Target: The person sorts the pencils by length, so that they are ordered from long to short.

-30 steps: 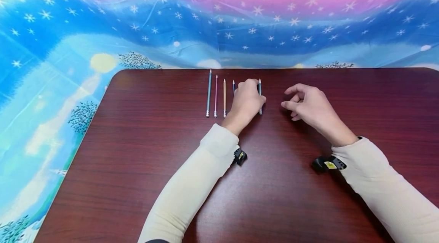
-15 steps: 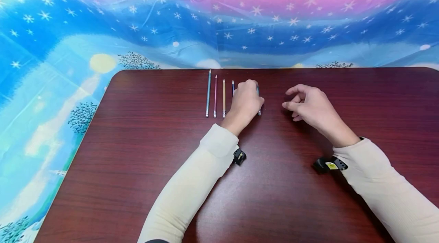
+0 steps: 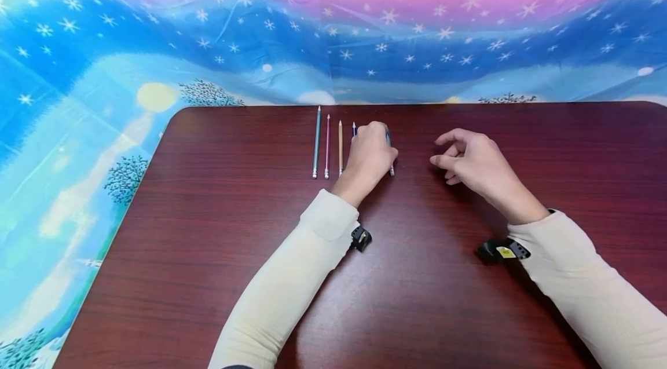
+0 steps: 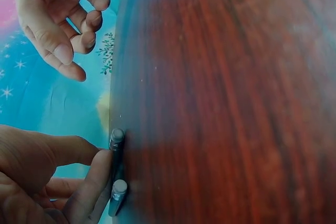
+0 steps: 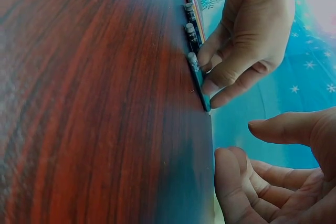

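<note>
My left hand [image 3: 371, 152] is at the right end of a row of pencils, its thumb and fingers pinching a teal pencil [image 5: 195, 68] that lies on the table. Beside it, a dark pencil [image 5: 190, 34] shows in the right wrist view; the left hand covers it in the head view. Left of the hand lie a blue pencil [image 3: 316, 143], a pink pencil [image 3: 327, 146], a tan pencil [image 3: 341, 143] and a partly covered navy pencil [image 3: 354, 126]. To the right, my right hand [image 3: 471, 160] hovers with loosely bent fingers, holding nothing.
The dark red wooden table [image 3: 250, 253] has its far edge just beyond the pencil tips. Behind it hangs a snowflake-patterned cloth [image 3: 333, 27]. Each wrist carries a small black camera, such as the left one [image 3: 362, 238].
The left hand closed on the teal pencil and shifted it slightly left, toward the other pencils. The right hand has stayed almost still.
</note>
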Action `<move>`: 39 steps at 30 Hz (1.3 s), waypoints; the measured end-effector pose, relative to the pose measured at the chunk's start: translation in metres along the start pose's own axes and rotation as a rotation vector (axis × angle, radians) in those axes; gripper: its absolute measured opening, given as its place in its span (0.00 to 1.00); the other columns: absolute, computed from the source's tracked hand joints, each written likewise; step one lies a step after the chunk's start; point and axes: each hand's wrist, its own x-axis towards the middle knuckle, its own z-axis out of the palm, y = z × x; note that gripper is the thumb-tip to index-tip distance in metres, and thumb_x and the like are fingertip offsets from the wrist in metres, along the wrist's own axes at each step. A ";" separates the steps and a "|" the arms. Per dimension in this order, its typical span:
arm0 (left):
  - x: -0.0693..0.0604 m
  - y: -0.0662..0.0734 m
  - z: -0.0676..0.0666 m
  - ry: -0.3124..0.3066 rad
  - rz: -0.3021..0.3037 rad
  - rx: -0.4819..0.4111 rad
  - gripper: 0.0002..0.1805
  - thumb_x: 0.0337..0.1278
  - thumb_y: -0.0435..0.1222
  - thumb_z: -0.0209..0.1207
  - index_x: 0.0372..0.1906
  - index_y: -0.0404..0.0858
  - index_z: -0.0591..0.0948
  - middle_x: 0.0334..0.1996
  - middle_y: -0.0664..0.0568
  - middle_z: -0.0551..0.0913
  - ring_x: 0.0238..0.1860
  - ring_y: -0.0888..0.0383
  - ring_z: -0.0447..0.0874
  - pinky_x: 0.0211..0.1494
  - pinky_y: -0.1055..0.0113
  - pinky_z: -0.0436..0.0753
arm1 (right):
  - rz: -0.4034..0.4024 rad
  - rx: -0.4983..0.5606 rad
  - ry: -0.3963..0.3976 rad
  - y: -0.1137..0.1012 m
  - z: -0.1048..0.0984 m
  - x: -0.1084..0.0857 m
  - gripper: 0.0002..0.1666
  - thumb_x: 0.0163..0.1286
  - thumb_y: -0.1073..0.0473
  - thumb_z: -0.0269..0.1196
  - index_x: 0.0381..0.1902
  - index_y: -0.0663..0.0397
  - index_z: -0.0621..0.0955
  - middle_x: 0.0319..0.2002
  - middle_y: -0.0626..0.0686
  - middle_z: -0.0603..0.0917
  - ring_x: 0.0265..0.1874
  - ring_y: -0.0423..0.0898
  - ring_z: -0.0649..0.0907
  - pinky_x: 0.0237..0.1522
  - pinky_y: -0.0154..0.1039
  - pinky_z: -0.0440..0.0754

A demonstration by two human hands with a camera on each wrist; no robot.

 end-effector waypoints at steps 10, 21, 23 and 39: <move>0.000 -0.001 -0.001 -0.003 -0.008 0.004 0.10 0.66 0.31 0.65 0.28 0.39 0.78 0.18 0.52 0.77 0.23 0.58 0.75 0.30 0.67 0.79 | 0.004 0.009 -0.007 -0.001 0.001 0.000 0.27 0.73 0.61 0.66 0.66 0.64 0.75 0.35 0.57 0.87 0.27 0.45 0.85 0.33 0.37 0.90; -0.002 -0.002 -0.001 -0.002 -0.009 -0.009 0.09 0.66 0.31 0.64 0.28 0.39 0.79 0.18 0.52 0.78 0.23 0.57 0.77 0.30 0.68 0.80 | 0.004 0.001 -0.011 0.002 0.002 0.001 0.27 0.74 0.60 0.66 0.66 0.64 0.75 0.36 0.58 0.87 0.26 0.44 0.85 0.33 0.38 0.91; -0.002 -0.002 -0.001 -0.004 -0.013 -0.011 0.09 0.66 0.31 0.64 0.29 0.39 0.79 0.19 0.52 0.78 0.23 0.57 0.76 0.30 0.67 0.79 | 0.003 0.003 -0.012 0.002 0.002 0.001 0.27 0.73 0.60 0.66 0.66 0.64 0.75 0.36 0.58 0.87 0.26 0.44 0.85 0.33 0.38 0.91; -0.001 -0.002 0.000 -0.004 -0.016 -0.006 0.08 0.66 0.30 0.64 0.29 0.39 0.79 0.19 0.52 0.78 0.23 0.57 0.75 0.31 0.67 0.79 | -0.002 0.008 -0.015 0.003 0.002 0.000 0.26 0.74 0.60 0.65 0.66 0.65 0.75 0.36 0.58 0.88 0.27 0.44 0.85 0.33 0.38 0.90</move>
